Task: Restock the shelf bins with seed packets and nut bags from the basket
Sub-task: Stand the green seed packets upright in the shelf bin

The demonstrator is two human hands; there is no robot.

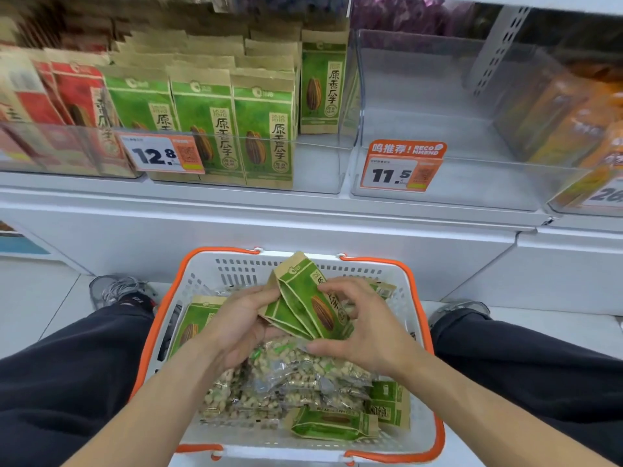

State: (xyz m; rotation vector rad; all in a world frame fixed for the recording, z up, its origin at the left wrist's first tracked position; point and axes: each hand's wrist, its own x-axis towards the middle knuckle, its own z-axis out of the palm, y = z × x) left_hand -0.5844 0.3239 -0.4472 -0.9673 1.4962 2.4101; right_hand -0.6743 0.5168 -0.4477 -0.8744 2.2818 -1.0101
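Left hand (236,318) and right hand (367,328) both grip a fan of green seed packets (310,305) just above the basket (428,332). Inside the basket: nut bags (296,379), more packets. Above the basket: green-packet bin (313,163) partly stocked, 11.5 bin (472,183) empty. Most restocking left.

A basket (418,298) is set on the floor before the shelf (269,210), between the person's legs. Seed packets (308,301) are held over it by the left hand (236,326) and right hand (367,326), with nut bags (293,375) lying beneath. On the shelf, a stocked bin (317,170) stands left of an unfilled bin (472,183).
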